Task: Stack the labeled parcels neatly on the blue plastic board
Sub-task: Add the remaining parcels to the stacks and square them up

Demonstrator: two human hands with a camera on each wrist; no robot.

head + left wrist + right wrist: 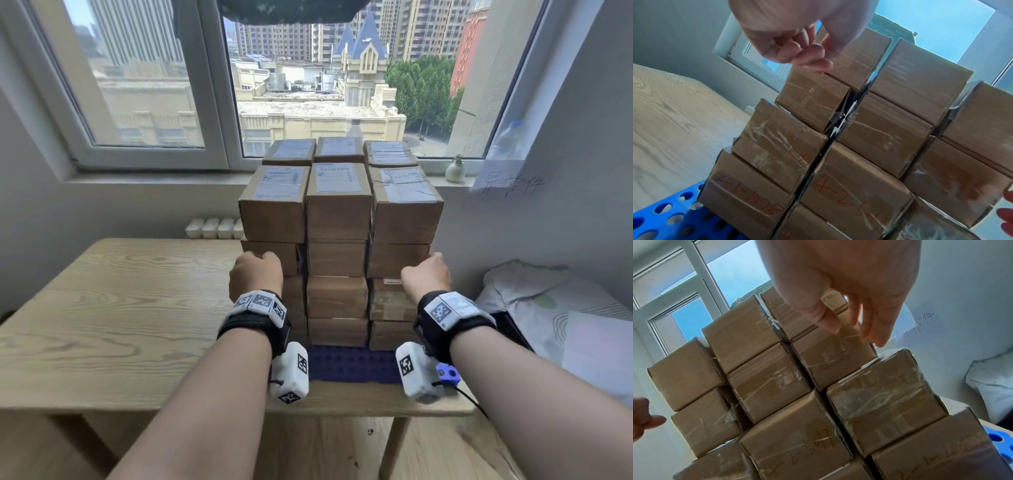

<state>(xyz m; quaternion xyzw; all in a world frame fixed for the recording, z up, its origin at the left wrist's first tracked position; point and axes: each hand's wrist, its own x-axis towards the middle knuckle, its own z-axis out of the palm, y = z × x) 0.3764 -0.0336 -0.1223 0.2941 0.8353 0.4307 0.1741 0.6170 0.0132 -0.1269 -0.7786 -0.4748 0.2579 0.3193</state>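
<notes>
My left hand (pixel 256 274) rests at the stack's left side, fingers (pixel 807 55) curled loosely, gripping nothing. Right of them, the parcels (pixel 338 202) stand three columns wide on the blue board (pixel 349 363), seemingly finished bar squaring up. My right hand (pixel 426 274) touches the right column, fingers (pixel 873 331) straight. Bare bench (pixel 120 308) lies leftward; the wall crowds the right.

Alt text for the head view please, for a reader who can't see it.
A tall block of brown cardboard parcels, three columns wide with white labels on top, stands on a blue board on a wooden table below a window. The person's left hand and right hand are at the block's outer sides, partway up.
</notes>
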